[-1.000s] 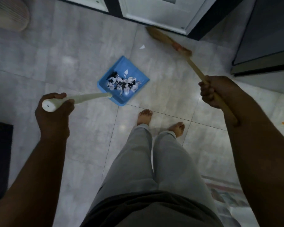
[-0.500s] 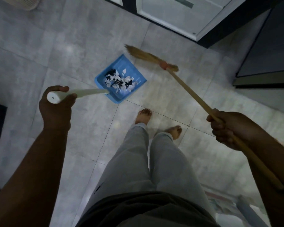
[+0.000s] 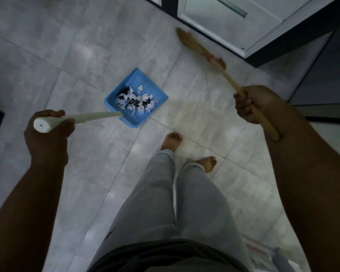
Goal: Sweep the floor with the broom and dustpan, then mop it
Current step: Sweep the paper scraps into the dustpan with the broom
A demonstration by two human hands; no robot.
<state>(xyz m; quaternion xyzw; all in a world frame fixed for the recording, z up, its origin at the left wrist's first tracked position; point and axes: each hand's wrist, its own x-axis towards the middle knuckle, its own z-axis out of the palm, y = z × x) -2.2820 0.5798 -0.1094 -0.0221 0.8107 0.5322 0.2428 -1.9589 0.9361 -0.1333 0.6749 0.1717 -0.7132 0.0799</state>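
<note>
Curled firmly, the right hand (image 3: 249, 104) grips the broom (image 3: 231, 81) and the left hand (image 3: 47, 132) the white handle of the dustpan (image 3: 145, 83), which holds paper scraps (image 3: 135, 102) ahead of the feet (image 3: 171, 141); the bristles (image 3: 188, 41) have swung away from its mouth toward the door (image 3: 224, 22), so probably another stroke comes.

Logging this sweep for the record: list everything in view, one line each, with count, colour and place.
dustpan: one, blue with white handle, centre, ahead of the feet
paper scraps: many, white and black, inside the dustpan
broom: one, straw head, wooden handle, upper right by the door
floor tiles: many, grey, throughout
door: one, white, top right
feet: two, bare, centre
left hand: one, grips dustpan handle
right hand: one, grips broom handle
</note>
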